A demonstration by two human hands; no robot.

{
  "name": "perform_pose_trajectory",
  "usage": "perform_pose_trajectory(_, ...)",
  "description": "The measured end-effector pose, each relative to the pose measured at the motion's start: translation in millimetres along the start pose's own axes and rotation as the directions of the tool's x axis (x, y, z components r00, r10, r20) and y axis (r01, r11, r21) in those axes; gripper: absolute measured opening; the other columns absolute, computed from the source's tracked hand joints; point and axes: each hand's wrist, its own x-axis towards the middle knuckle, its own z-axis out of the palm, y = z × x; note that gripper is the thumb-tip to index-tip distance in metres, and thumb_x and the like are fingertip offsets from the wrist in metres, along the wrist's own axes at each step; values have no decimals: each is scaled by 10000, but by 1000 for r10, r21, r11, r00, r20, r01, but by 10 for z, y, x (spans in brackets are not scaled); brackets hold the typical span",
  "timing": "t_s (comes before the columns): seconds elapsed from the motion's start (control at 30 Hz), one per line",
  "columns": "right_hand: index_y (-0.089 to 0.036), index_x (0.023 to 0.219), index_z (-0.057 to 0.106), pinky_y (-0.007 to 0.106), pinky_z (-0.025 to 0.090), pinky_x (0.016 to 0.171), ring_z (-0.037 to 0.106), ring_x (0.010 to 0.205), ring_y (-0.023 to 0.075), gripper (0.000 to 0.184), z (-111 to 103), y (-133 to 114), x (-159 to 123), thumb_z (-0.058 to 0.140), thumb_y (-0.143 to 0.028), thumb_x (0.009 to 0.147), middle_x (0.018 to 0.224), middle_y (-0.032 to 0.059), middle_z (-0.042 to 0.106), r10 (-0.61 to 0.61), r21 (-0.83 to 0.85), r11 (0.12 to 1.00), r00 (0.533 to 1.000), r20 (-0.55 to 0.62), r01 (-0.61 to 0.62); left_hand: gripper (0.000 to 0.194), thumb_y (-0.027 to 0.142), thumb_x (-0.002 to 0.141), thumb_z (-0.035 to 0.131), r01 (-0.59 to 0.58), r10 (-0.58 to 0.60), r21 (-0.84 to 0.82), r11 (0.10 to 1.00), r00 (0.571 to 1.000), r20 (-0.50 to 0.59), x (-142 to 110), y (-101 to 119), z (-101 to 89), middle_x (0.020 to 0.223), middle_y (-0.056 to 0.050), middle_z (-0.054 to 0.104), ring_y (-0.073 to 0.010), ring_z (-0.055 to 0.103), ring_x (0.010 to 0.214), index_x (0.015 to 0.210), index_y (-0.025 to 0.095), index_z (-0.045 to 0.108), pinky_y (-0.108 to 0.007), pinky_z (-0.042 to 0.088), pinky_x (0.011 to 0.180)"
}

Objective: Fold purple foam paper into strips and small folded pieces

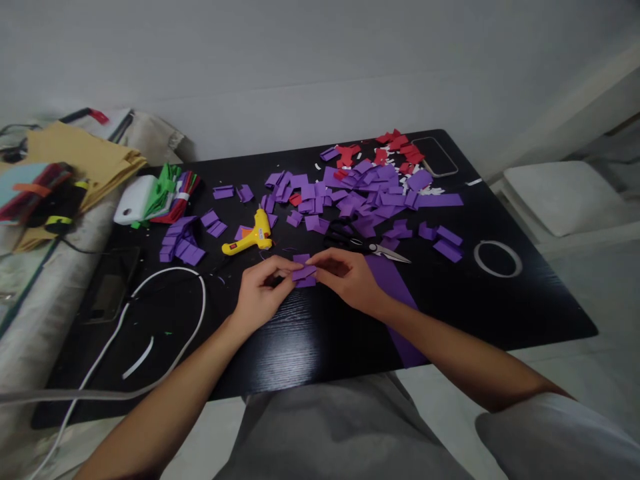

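Between my two hands, just above the black table, is a small folded piece of purple paper (304, 272). My left hand (264, 288) pinches its left side between thumb and fingers. On its right side, my right hand (347, 277) grips it the same way. A yellow glue gun (250, 235) lies beyond my left hand. Black-handled scissors (373, 247) rest behind my right hand, partly over a long purple paper sheet (395, 300) that passes under my right forearm. A heap of folded purple pieces (365, 190) spreads behind them.
Red paper pieces (400, 147) and white scraps lie at the back right, near a phone-like frame (435, 157). A clear ring (497, 259) sits at right. On the left are a looped white cable (204, 300), a dark phone (110, 283) and green paper bundles (163, 190).
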Motion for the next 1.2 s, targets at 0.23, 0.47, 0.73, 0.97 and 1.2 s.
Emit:
perform_pose_trajectory(0.23, -230, 899, 792, 306, 604, 835, 752, 862, 171, 73, 23, -6, -27, 753, -236, 838, 908, 14, 800, -48, 5, 999, 998, -30, 49, 114, 126, 851, 728, -21, 21, -51, 998, 1000, -1, -3, 54, 2, 862, -19, 773, -116, 695, 724, 930, 192, 777, -207, 553, 680)
perform_pose_trajectory(0.47, -230, 879, 781, 284, 606, 786, 748, 843, 160, 76, 11, -30, -42, 728, -182, 855, 888, 9, 794, -132, -50, 990, 990, -45, 130, 125, 126, 912, 655, -76, 77, -87, 993, 997, 16, -1, 91, -17, 888, -27, 766, -135, 711, 789, 915, 197, 758, -225, 546, 691)
perform_pose_trajectory(0.73, -230, 941, 774, 298, 608, 802, 756, 850, 159, 174, 10, -50, -94, 653, -106, 927, 907, 35, 801, -500, -360, 802, 865, 31, 477, 40, 226, 917, 716, -17, 20, -95, 995, 999, 38, -20, 110, -22, 870, -26, 753, -138, 693, 761, 932, 190, 724, -245, 553, 698)
perform_pose_trajectory(0.97, -236, 980, 759, 298, 623, 812, 765, 882, 161, 181, 8, -27, -95, 643, -100, 950, 936, 42, 802, -577, -405, 735, 815, 47, 544, 112, 248, 844, 806, 90, -91, -77, 993, 996, -15, -6, 124, 29, 760, 8, 732, -101, 636, 642, 935, 194, 768, -209, 529, 626)
perform_pose_trajectory(1.2, -226, 1086, 752, 292, 632, 828, 767, 895, 165, 178, 24, -25, -118, 671, -168, 938, 1030, 49, 803, -352, -258, 906, 936, -19, 336, 98, 257, 829, 830, 105, -106, -18, 994, 992, -61, -18, 105, 0, 739, 14, 751, -101, 648, 632, 900, 202, 793, -199, 535, 621)
